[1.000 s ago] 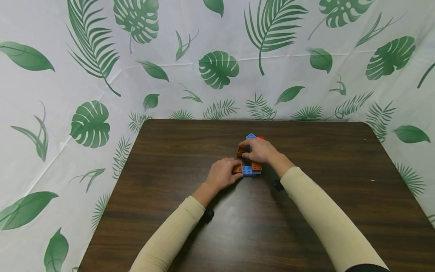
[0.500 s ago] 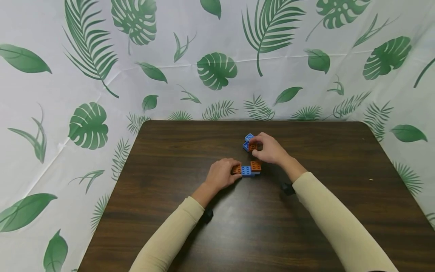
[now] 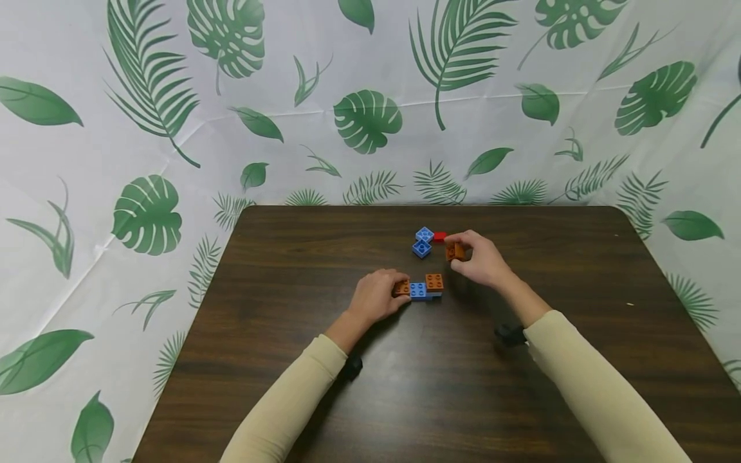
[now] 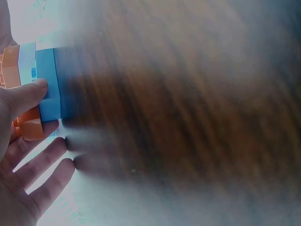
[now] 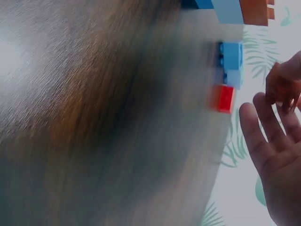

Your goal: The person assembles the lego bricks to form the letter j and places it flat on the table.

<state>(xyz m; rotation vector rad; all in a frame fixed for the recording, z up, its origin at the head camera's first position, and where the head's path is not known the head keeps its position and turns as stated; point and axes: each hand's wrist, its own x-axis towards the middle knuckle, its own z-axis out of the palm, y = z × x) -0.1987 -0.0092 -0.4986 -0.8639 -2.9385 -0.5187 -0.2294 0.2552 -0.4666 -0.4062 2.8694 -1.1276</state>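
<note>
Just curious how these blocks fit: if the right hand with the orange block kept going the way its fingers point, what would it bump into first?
Likely the small red block, then the two blue blocks. The right hand holds the orange block, fingers pointing left; depth is unclear.

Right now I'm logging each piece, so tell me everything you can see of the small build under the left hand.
The block build looks like glossy plastic: a blue studded base with an orange block at its left end and another raised at its right. It lies flat on the dark wooden table, near the middle. The left hand holds its left end, thumb on the blue side in the left wrist view. The right hand is apart, pinching a separate orange block.
</note>
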